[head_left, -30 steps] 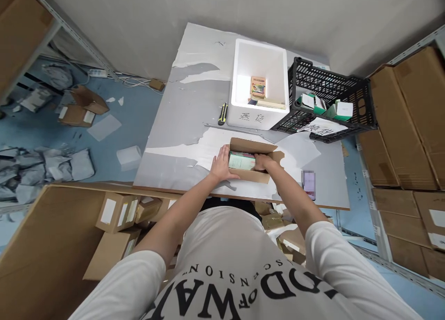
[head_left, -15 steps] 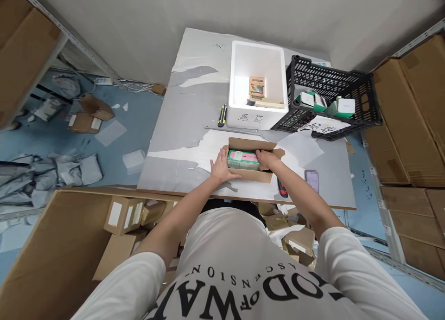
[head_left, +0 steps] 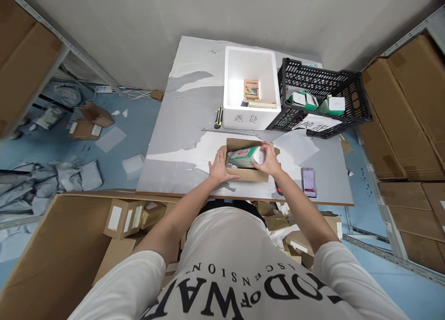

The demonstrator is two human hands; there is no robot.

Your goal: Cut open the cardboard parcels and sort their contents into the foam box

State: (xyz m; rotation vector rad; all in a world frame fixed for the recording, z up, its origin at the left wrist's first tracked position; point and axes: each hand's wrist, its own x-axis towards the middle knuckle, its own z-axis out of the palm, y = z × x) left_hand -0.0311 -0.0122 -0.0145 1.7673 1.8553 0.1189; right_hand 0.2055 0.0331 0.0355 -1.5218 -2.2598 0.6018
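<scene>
An open cardboard box (head_left: 248,175) lies on the table in front of me. Inside it is a green and white product carton (head_left: 241,158) with a pink panel, its right end tilted up out of the cardboard. My right hand (head_left: 270,161) grips that raised white end between thumb and fingers. At the left end of the cardboard box, my left hand (head_left: 219,168) holds the wall, thumb stretched along the near side. Partly hidden by my right forearm, a red and black tool (head_left: 278,188) lies by the table's front edge.
Behind stand a white foam box (head_left: 250,118) with small boxes in it and a black crate (head_left: 323,79) with green cartons. A yellow-black utility knife (head_left: 218,118) and a phone (head_left: 308,182) lie on the table (head_left: 187,106). A large carton (head_left: 62,236) of boxes is below.
The right end of the green carton has risen and tilted up in my right hand. My left hand has stayed on the cardboard box. The view has shifted slightly.
</scene>
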